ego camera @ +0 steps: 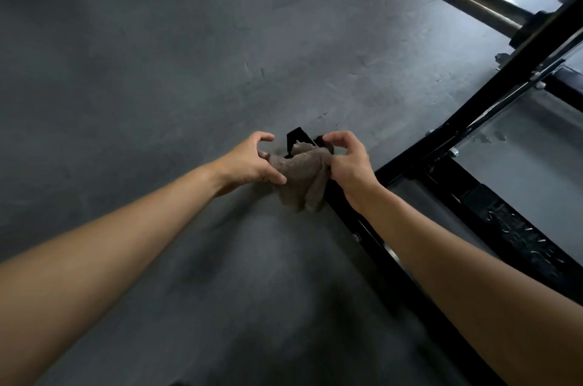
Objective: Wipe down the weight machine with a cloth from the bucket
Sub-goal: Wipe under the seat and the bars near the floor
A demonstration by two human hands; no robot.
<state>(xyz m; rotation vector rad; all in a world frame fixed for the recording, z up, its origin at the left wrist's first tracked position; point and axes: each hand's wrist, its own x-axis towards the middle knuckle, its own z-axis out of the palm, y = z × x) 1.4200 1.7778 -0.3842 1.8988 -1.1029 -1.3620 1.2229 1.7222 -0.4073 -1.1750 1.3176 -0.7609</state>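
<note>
A crumpled grey-brown cloth (301, 179) hangs between my two hands above the floor. My left hand (250, 161) pinches its left edge between thumb and curled fingers. My right hand (348, 161) grips the cloth's right side, fingers curled over the top. Just behind the cloth is the end of the weight machine's black base bar (298, 136). The machine's black frame (473, 120) runs off to the right and toward me. No bucket is in view.
A steel weight peg (479, 3) sticks out from the frame at the upper right. A black textured plate with raised lettering (520, 237) lies low on the right. Grey concrete floor (157, 70) fills the left and centre.
</note>
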